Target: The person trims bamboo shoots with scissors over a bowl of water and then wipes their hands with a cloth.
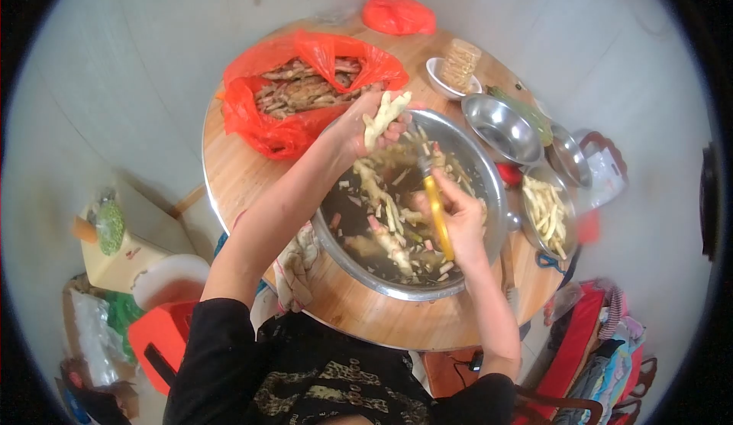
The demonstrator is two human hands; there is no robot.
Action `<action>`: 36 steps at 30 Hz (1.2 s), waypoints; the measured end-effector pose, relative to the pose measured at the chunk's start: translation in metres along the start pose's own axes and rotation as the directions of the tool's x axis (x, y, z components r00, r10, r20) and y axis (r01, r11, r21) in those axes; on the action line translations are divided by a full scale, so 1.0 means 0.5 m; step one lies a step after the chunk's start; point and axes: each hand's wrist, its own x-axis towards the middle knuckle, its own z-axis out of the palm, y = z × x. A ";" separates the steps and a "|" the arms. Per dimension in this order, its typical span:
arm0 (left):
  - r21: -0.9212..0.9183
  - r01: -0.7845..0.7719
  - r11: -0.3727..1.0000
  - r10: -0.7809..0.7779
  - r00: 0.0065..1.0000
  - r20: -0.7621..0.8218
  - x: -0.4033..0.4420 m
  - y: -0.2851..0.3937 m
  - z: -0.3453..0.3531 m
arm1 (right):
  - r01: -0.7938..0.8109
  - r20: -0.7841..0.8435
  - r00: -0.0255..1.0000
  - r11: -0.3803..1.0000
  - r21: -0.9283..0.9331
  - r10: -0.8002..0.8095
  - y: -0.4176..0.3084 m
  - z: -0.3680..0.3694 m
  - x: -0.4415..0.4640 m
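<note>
My left hand (365, 126) is closed round a pale, peeled piece of ginger (386, 118), raised over the far rim of a large metal basin (498, 188). My right hand (463, 223) grips a yellow-handled peeler (437, 215) above the basin, its metal head pointing away from me; the blade's detail is blurred. Below both hands, murky water holds knobbly ginger roots (391, 248), some with pink tips, among floating scraps of peel. The peeler's head is apart from the ginger in my left hand.
An open red plastic bag (243, 116) of unpeeled ginger lies left of the basin. Rightward are a bowl of peeled ginger (545, 211), metal bowls (504, 127) and a white bowl (443, 81) with a noodle-like block. A cloth (296, 266) hangs at the wooden table's (351, 318) near edge.
</note>
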 end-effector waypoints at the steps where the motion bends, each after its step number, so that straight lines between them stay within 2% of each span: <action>1: 0.019 -0.015 1.000 0.014 1.000 0.022 0.000 -0.001 -0.004 | 0.016 -0.102 0.995 0.997 0.071 -0.009 -0.004 -0.003 0.005; 2: 0.016 -0.016 1.000 0.016 1.000 0.022 0.001 -0.002 -0.008 | 0.041 -0.203 0.979 0.989 0.140 -0.012 -0.006 -0.007 0.008; 3: -0.020 -0.011 1.000 0.012 1.000 0.020 0.001 -0.001 -0.010 | -0.055 -0.223 0.970 0.980 0.192 0.098 -0.007 -0.013 0.008; 8: -0.136 0.006 0.991 -0.002 1.000 0.028 0.007 -0.002 -0.020 | -0.004 -0.230 0.973 0.995 0.096 0.026 -0.019 0.003 0.000; 10: -0.195 -0.105 0.975 0.115 0.993 0.040 0.014 0.000 -0.031 | 0.006 -0.208 0.978 0.998 0.059 0.007 -0.022 -0.006 0.001; 11: -0.199 -0.105 0.974 0.114 0.993 0.037 0.017 0.000 -0.038 | 0.076 -0.105 0.985 0.895 -0.439 -0.135 -0.029 -0.032 0.003; 12: -0.194 -0.147 0.970 0.133 0.988 -0.084 0.012 0.001 -0.034 | 0.164 0.056 0.977 0.558 -0.813 -0.206 -0.042 -0.051 0.005; 13: -0.184 -0.186 0.965 0.148 0.968 -0.205 0.010 -0.001 -0.037 | 0.120 0.094 0.993 0.498 -0.859 -0.078 -0.071 -0.061 0.004; 14: -0.189 -0.180 0.965 0.140 0.968 -0.207 0.009 -0.003 -0.039 | 0.115 0.093 0.993 0.499 -0.859 -0.069 -0.082 -0.074 0.007; 16: -0.201 -0.171 0.965 0.124 0.966 -0.226 0.015 -0.008 -0.043 | 0.280 0.270 0.960 0.244 -0.928 -0.072 -0.099 -0.100 0.016; 17: -0.204 -0.164 0.965 0.117 0.968 -0.223 0.017 -0.010 -0.044 | 0.312 0.320 0.948 0.212 -0.926 0.000 -0.110 -0.104 0.024; 18: -0.173 -0.151 0.973 0.117 0.974 -0.192 0.017 -0.012 -0.047 | 0.304 0.312 0.950 0.213 -0.928 0.005 -0.108 -0.109 0.033; 20: -0.140 -0.129 0.982 0.106 0.982 -0.158 0.016 -0.019 -0.053 | 0.443 0.456 0.888 0.156 -0.883 0.059 -0.101 -0.118 0.045; 21: -0.130 -0.112 0.985 0.095 0.987 -0.132 0.015 -0.023 -0.057 | 0.434 0.448 0.892 0.158 -0.887 0.061 -0.108 -0.115 0.047; 23: -0.114 -0.098 0.989 0.086 0.991 -0.102 0.020 -0.024 -0.060 | 0.459 0.459 0.871 0.045 -0.887 0.176 -0.137 -0.107 0.049; 26: -0.116 -0.094 0.989 0.078 0.988 -0.134 0.013 -0.020 -0.041 | 0.427 0.427 0.900 0.019 -0.904 0.081 -0.200 -0.147 0.037; 27: -0.171 -0.134 0.976 0.104 0.980 -0.172 0.014 -0.020 -0.028 | 0.432 0.432 0.898 0.016 -0.902 0.085 -0.229 -0.164 0.032; 29: -0.228 -0.175 0.958 0.128 0.970 -0.206 0.014 -0.019 -0.023 | 0.284 0.287 0.951 0.042 -0.958 0.114 -0.279 -0.198 0.029; 30: -0.201 -0.151 0.968 0.129 0.984 -0.119 0.012 -0.018 -0.025 | 0.282 0.284 0.952 0.035 -0.959 0.116 -0.281 -0.207 0.029; 31: -0.172 -0.128 0.977 0.125 0.992 -0.029 0.012 -0.017 -0.025 | 0.226 0.224 0.974 0.146 -0.963 -0.028 -0.280 -0.216 0.028; 33: -0.116 -0.113 0.987 0.117 0.993 0.031 0.008 -0.018 -0.029 | 0.184 0.090 0.959 0.346 -0.920 -0.270 -0.247 -0.219 0.040; 34: -0.057 -0.103 0.993 0.107 0.991 0.081 0.008 -0.021 -0.027 | 0.145 -0.022 0.967 0.618 -0.773 -0.255 -0.220 -0.201 0.051; 35: -0.054 -0.098 0.994 0.102 0.991 0.084 0.006 -0.028 -0.003 | 0.109 -0.124 0.970 0.831 -0.545 -0.208 -0.198 -0.172 0.063; 36: 0.012 -0.185 0.983 0.185 0.975 -0.124 0.001 -0.040 0.038 | 0.083 -0.142 0.977 0.892 -0.445 -0.161 -0.183 -0.148 0.076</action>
